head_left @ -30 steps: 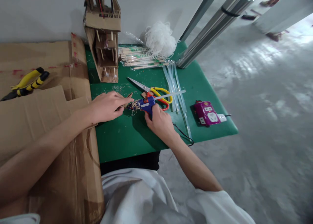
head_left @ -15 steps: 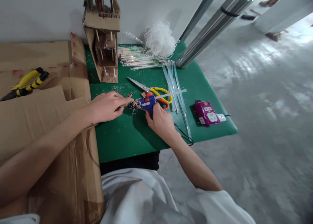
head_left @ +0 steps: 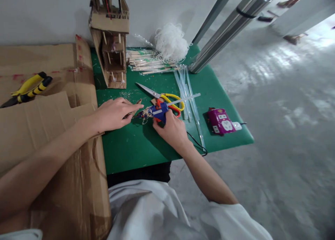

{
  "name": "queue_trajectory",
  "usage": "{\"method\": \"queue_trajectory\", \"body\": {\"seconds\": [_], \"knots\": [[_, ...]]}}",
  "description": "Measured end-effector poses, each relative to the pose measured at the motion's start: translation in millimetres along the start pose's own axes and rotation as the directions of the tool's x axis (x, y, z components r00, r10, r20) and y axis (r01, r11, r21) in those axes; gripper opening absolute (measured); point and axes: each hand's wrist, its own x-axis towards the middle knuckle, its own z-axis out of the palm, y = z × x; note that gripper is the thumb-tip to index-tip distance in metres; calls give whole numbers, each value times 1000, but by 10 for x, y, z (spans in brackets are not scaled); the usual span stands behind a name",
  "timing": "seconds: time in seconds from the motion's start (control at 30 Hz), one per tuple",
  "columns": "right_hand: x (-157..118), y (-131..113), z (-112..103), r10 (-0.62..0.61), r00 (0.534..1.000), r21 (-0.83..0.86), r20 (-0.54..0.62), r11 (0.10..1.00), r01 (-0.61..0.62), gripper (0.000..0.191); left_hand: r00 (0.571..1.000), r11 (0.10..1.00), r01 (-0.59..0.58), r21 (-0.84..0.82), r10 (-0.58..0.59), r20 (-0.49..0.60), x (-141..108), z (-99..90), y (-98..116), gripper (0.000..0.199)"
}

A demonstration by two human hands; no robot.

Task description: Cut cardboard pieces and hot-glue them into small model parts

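My right hand [head_left: 171, 130] grips a blue hot glue gun [head_left: 157, 110], a clear glue stick [head_left: 184, 99] jutting from its back. The gun's nozzle points left at a small cardboard piece [head_left: 136, 105] that my left hand [head_left: 113, 113] pinches against the green table [head_left: 131, 145]. Yellow-handled scissors [head_left: 163, 96] lie just behind the gun. The gun's black cord [head_left: 196, 144] trails off the table's front edge.
A cardboard tower model [head_left: 111, 41] stands at the back. Wooden sticks [head_left: 146, 63], white netting [head_left: 170, 42], clear glue sticks [head_left: 187, 84] and a purple power strip [head_left: 221, 121] lie to the right. Cardboard sheets [head_left: 39, 114] and yellow pliers [head_left: 28, 88] are to the left. Metal rails [head_left: 225, 30] lean at back right.
My right hand has tilted the glue gun a little, lowering the nozzle toward the cardboard piece. My left hand has stayed still.
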Motion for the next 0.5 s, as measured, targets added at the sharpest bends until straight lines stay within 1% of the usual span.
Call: {"method": "queue_trajectory", "body": {"seconds": [0.3, 0.5], "knots": [[32, -26, 2, 59, 998, 48, 23, 997, -60, 32, 1000, 1000, 0, 9, 0, 5, -5, -6, 5, 53], [42, -19, 20, 75, 996, 61, 46, 995, -78, 41, 1000, 1000, -12, -11, 12, -8, -12, 2, 0, 56]]}}
